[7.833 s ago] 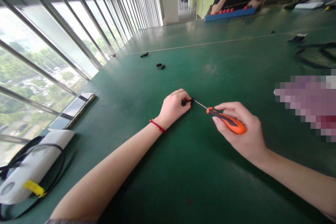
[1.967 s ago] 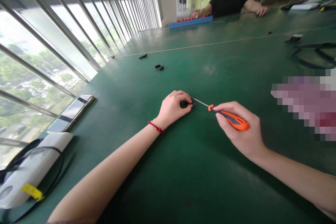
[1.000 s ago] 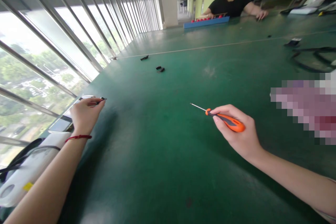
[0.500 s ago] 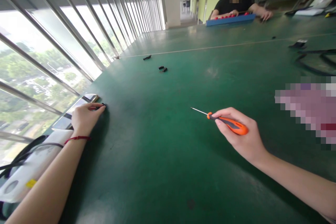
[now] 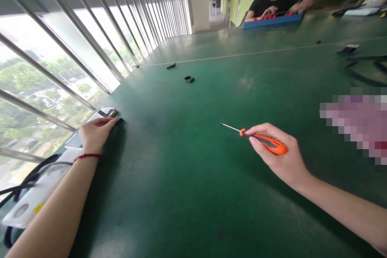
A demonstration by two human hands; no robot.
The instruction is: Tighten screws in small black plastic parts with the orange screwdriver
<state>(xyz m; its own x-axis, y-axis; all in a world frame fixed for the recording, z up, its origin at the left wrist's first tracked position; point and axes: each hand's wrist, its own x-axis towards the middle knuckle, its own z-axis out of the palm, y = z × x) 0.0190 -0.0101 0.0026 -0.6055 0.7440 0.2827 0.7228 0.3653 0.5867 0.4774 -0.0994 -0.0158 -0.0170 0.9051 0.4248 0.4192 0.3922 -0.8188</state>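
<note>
At the table's left edge, my left hand (image 5: 96, 131) is closed in a pinch, with a small black piece (image 5: 120, 121) at its fingertips; the fingers hide part of it. My right hand (image 5: 279, 155) is wrapped round the handle of an orange and grey screwdriver (image 5: 266, 142). Its thin metal shaft points left over the green table (image 5: 181, 177), and the tip touches nothing. Beside my left hand lies a flat, shiny device (image 5: 74, 141), partly covered by the hand.
Small black parts (image 5: 189, 79) and another black piece (image 5: 171, 65) lie farther back. A white box (image 5: 39, 201) with black cables is by my left forearm. Metal railing (image 5: 121, 28) borders the left side. Opposite, a person (image 5: 256, 8) sits behind a blue tray (image 5: 272, 21). Black cable (image 5: 363, 70) lies right.
My left fingers have shifted slightly left against the black piece. The right hand and screwdriver keep nearly the same pose. Across the table, the other person's hand has lifted toward the tray's end.
</note>
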